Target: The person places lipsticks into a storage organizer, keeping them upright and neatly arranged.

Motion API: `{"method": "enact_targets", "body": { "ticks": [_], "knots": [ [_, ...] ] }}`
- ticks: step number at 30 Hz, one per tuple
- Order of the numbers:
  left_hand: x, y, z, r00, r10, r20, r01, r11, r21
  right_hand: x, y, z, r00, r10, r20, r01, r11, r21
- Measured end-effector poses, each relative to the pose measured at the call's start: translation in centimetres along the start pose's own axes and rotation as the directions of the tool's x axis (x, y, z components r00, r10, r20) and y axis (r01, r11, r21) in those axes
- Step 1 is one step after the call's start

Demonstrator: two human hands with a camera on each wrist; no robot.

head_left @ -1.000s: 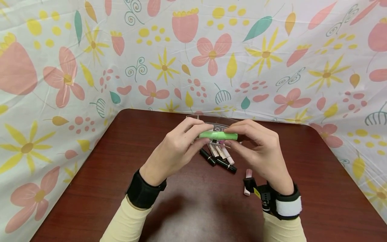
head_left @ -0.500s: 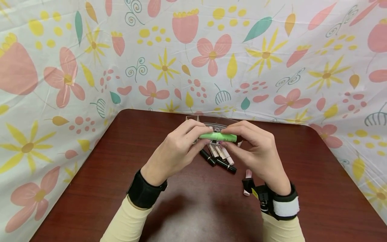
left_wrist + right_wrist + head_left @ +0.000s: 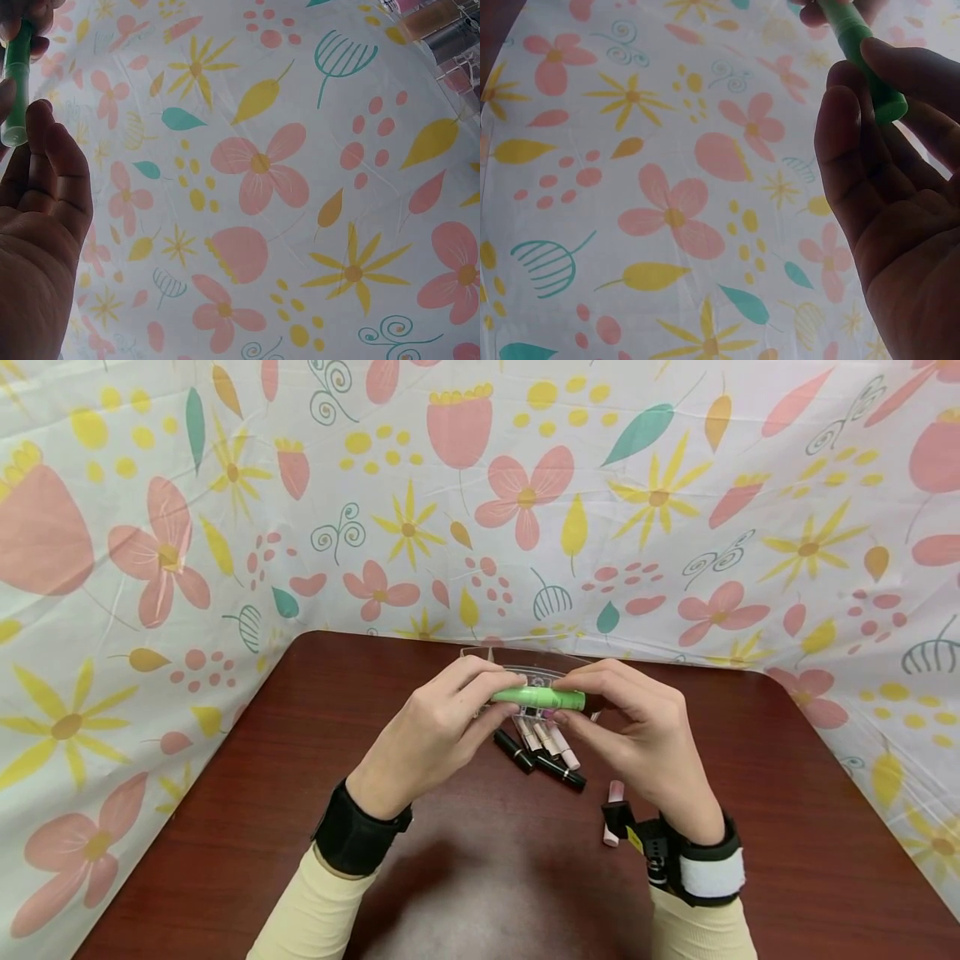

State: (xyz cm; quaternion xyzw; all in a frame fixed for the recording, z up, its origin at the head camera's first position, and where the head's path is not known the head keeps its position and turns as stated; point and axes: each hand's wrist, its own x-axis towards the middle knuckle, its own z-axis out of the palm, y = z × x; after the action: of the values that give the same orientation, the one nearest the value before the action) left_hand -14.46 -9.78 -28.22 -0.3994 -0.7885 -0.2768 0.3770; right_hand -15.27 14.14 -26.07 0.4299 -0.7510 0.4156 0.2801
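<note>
Left hand (image 3: 442, 718) and right hand (image 3: 636, 718) pinched the green tube (image 3: 542, 697) between fingers; seemingly light, stiff, slick; best held by its ends.

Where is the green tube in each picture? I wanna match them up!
Head: the green tube lies sideways, just right of and below the middle, between both hands.
Left wrist: top left corner, almost upright, pinched by the left hand.
Right wrist: near the top, right of the middle, slanting, pinched by the right hand.
Shared landmark: the flowered cloth shows in all three.
</note>
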Motion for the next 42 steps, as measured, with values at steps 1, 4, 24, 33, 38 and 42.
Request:
{"method": "enact_targets", "body": {
  "ticks": [1, 4, 24, 33, 38, 42],
  "knots": [
    [0.0, -0.01, 0.0, 1.0, -0.001, 0.0, 0.001, 1.0, 0.002, 0.01, 0.01, 0.02, 1.0, -0.002, 0.002, 0.002, 1.0, -0.001],
    [0.0, 0.0, -0.03, 1.0, -0.002, -0.001, 0.002, 1.0, 0.01, 0.08, 0.02, 0.09, 1.0, -0.007, 0.004, 0.007, 1.0, -0.003],
    [0.01, -0.07, 0.26, 1.0, 0.008, -0.004, -0.007, 0.999, 0.041, 0.09, 0.01, 0.34, 1.0, -0.005, 0.02, 0.005, 1.0, 0.001],
    [0.04, -0.04, 0.26, 1.0, 0.01, 0.007, -0.01, 0.998, 0.061, 0.05, -0.03, 0.15, 1.0, -0.006, 0.027, 0.005, 1.0, 0.003],
    [-0.01, -0.11, 0.25, 1.0, 0.006, 0.002, -0.006, 0.998, 0.061, -0.04, 0.16, 0.31, 0.999, -0.007, 0.037, 0.007, 1.0, 0.0],
    [-0.05, -0.17, 0.2, 1.0, 0.001, -0.017, 0.0, 0.998, 0.056, -0.08, 0.22, 0.71, 0.998, 0.004, 0.062, -0.002, 0.999, -0.034]
  ]
}}
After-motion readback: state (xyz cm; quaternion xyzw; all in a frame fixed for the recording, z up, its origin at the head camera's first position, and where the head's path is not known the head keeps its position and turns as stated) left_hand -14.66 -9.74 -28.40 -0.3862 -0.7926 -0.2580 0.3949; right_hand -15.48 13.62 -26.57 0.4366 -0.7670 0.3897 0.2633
